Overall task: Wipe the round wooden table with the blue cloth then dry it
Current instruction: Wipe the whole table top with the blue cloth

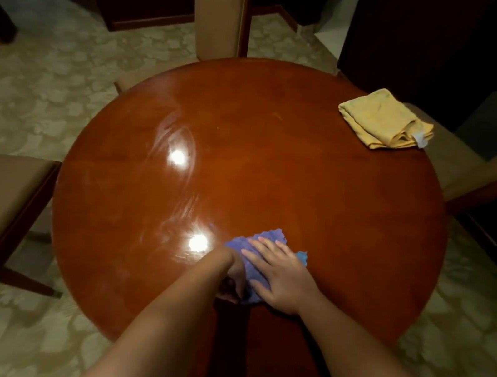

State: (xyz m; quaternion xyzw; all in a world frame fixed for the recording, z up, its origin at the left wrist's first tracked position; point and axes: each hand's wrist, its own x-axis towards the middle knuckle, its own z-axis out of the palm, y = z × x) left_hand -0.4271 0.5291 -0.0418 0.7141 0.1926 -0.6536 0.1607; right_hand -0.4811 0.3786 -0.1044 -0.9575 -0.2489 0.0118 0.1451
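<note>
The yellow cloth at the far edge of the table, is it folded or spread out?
Folded. The yellow cloth lies in stacked layers, with doubled edges showing along its near side, on the round wooden table. Neither hand touches it.

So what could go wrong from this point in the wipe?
1. The yellow cloth lies folded at the far right edge of the table; a wide sweep could knock it off.
2. Wet streaks show only on the left side, so the right side may get missed.
3. The left hand bunches the blue cloth while the right hand presses flat, which could leave uneven smears.

text: none readable | yellow cloth (383, 119) white tag: too small to read
</note>
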